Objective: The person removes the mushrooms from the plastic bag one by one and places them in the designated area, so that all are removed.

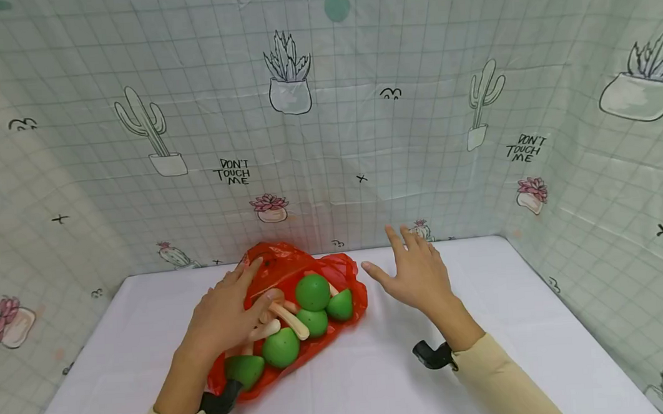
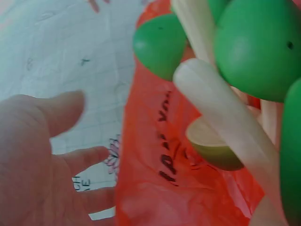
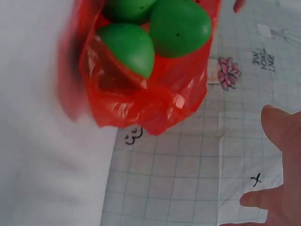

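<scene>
A red plastic bag (image 1: 278,263) lies on the white table (image 1: 513,341), its mouth open toward me. Inside it are several green-capped toy mushrooms (image 1: 312,292) with cream stems (image 1: 289,320). My left hand (image 1: 246,289) rests flat on the left side of the bag, fingers straight, thumb by a stem. In the left wrist view the palm (image 2: 37,160) stays open beside the bag (image 2: 155,179), with a green cap (image 2: 258,47) and a stem (image 2: 221,108) close by. My right hand (image 1: 402,259) hovers spread to the right of the bag, holding nothing. The right wrist view shows the bag's edge (image 3: 155,103), green caps (image 3: 178,26) and my fingers (image 3: 282,141).
Cloth walls printed with cacti (image 1: 147,126) and a grid close in the table at the back and on both sides. Bare white tabletop lies right of the bag and along the front edge (image 1: 375,392). Black wrist mounts (image 1: 432,355) sit on both forearms.
</scene>
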### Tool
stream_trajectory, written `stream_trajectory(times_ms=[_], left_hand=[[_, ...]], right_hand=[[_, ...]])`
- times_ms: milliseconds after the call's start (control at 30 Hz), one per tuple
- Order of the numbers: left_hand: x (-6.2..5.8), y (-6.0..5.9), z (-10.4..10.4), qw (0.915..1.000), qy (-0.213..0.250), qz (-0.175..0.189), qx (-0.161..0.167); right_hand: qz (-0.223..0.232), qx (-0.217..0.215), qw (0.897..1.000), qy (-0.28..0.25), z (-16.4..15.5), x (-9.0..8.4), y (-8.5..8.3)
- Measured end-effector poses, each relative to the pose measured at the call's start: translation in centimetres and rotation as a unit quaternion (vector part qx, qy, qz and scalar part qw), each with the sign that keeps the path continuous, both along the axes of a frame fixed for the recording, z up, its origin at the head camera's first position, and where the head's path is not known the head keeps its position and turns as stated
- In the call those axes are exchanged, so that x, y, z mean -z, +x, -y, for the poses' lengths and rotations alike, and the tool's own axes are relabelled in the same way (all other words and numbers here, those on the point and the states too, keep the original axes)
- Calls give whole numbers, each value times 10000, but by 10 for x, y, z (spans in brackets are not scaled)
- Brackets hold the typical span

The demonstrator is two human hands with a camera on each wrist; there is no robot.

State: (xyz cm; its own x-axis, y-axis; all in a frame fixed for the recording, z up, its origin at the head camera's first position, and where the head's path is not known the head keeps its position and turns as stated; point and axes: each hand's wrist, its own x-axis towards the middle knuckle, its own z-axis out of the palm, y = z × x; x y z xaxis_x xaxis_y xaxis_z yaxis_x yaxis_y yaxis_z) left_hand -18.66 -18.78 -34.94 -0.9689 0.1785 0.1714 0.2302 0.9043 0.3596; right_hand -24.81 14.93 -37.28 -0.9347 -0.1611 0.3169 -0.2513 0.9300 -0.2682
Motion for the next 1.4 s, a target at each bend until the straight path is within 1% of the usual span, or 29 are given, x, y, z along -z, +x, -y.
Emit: stream_trajectory(times_ms=[133, 267, 367, 500, 600, 733, 833, 900, 967, 1067, 1133, 1167, 1233, 1333, 1400], left_hand=[[-6, 6, 6, 9991, 356, 4, 246], [-9, 9, 11, 9965, 724, 74, 412], [-8, 11, 14, 9945, 889, 18, 546], [-6, 14, 19, 9925, 996, -102, 708], [-7, 18, 22, 9889, 1220, -68, 846], [-8, 22, 27, 9806, 1592, 96, 1143], [-8, 25, 31, 9777, 1660, 166, 1278], [-8, 27, 35, 9777, 1636, 180, 1303], [-8, 27, 37, 9782, 1585, 234, 1318], [-7, 26, 40, 9778, 1532, 402, 1375], [-7, 25, 42, 9771, 1499, 564, 1403], [-7, 25, 42, 9768, 1480, 658, 1401], [-7, 25, 44, 9756, 1457, 856, 1399], [-6, 26, 46, 9740, 1440, 1067, 1388], [-6, 27, 47, 9737, 1422, 1120, 1382]], right_hand=[[-5, -55, 9992, -384, 12, 1, 3], [75, -125, 9979, -636, 25, 2, 7], [135, -183, 9970, -734, 33, 3, 8], [138, -253, 9963, -805, 41, 6, 10], [156, -308, 9955, -886, 47, 10, 12], [177, -384, 9935, -1057, 56, 15, 14], [25, -532, 9900, -1309, 62, 17, 17], [-178, -720, 9839, -1627, 67, 19, 17], [-421, -899, 9738, -2047, 69, 21, 16], [-751, -1207, 9495, -2798, 73, 23, 14], [-845, -1379, 9336, -3199, 76, 25, 13], [-827, -1477, 9260, -3374, 77, 26, 12], [-693, -1630, 9156, -3610, 80, 27, 12], [-435, -1793, 9068, -3791, 85, 30, 13], [-312, -1847, 9043, -3836, 88, 31, 13]])
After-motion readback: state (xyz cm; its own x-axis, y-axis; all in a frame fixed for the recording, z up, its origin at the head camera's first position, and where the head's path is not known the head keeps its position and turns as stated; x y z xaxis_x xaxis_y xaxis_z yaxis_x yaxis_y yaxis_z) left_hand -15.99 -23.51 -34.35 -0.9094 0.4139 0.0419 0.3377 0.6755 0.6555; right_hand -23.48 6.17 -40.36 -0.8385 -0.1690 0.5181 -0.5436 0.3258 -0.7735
